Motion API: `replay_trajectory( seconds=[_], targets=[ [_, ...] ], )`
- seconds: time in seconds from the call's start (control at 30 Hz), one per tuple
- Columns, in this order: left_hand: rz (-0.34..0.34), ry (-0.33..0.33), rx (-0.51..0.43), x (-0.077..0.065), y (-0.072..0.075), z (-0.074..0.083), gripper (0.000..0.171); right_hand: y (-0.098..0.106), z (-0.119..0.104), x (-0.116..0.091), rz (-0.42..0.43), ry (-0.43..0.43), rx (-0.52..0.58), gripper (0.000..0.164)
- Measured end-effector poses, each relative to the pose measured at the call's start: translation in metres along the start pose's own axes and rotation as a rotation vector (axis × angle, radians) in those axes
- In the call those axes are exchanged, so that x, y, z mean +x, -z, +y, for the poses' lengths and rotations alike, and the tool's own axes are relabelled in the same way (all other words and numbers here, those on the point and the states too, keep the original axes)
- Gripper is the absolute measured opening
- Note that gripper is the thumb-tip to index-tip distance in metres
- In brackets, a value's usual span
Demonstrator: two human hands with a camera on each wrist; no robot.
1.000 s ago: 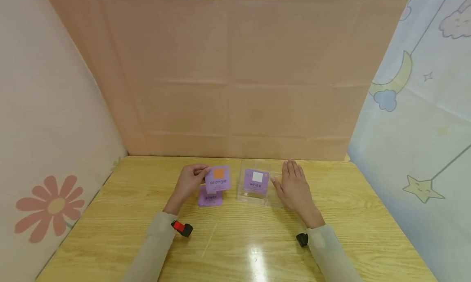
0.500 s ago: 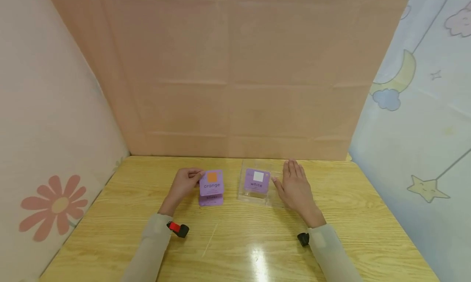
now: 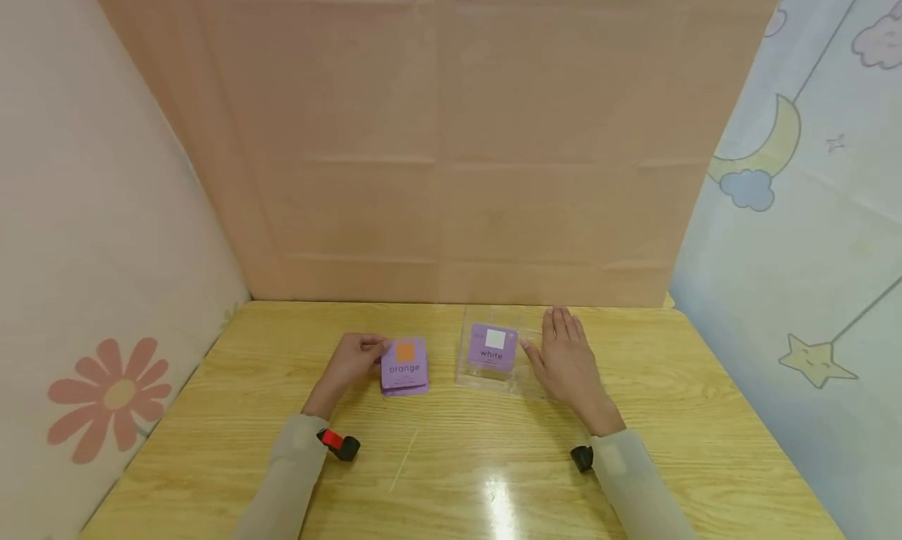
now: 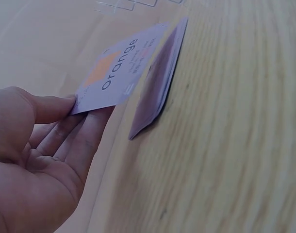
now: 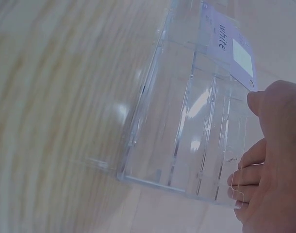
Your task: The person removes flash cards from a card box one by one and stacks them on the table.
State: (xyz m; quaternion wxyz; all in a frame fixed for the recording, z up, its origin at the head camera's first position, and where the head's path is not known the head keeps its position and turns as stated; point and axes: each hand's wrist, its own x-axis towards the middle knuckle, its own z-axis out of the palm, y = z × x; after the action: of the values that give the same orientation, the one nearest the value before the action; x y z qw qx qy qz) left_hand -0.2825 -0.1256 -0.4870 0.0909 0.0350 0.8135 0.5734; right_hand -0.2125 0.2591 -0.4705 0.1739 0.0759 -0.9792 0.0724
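My left hand [image 3: 349, 358] pinches the corner of a purple flashcard [image 3: 405, 377], printed "orange" under an orange square. In the left wrist view the thumb lies on top of the card and the fingers beneath. That card slants just over a small stack of purple cards [image 4: 155, 85] on the table, covering most of it in the head view. A clear plastic card holder [image 5: 155, 126] with stepped slots stands to the right, bearing a "white" flashcard [image 3: 492, 349]. Alongside the holder, my right hand [image 3: 569, 366] has its fingers extended, the thumb tip right at the white card's edge.
The wooden table [image 3: 451, 462] ends at a pinkish-brown backdrop [image 3: 451, 149]. A flower-patterned cloth [image 3: 120, 211] hangs on the left, and one with a moon and star [image 3: 796, 274] on the right.
My left hand has moved the orange card left and down over the stack, where it now covers the silver card's word. The right hand and holder stay in place.
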Motion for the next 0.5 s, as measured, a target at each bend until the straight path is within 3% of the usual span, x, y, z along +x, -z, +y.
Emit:
replay_trajectory(
  seconds=[0.23,0.5],
  targets=[
    [-0.026,0.016,-0.015,0.0014,-0.0044,-0.0073,0.029,-0.0013,0.0005,-0.0009,-0.010,-0.005,0.008,0.078],
    [-0.004,-0.009,0.035,0.0021,-0.0063,-0.0086,0.026,-0.0022,0.0007,0.0010,-0.003,0.004,0.001,0.078]
  ],
)
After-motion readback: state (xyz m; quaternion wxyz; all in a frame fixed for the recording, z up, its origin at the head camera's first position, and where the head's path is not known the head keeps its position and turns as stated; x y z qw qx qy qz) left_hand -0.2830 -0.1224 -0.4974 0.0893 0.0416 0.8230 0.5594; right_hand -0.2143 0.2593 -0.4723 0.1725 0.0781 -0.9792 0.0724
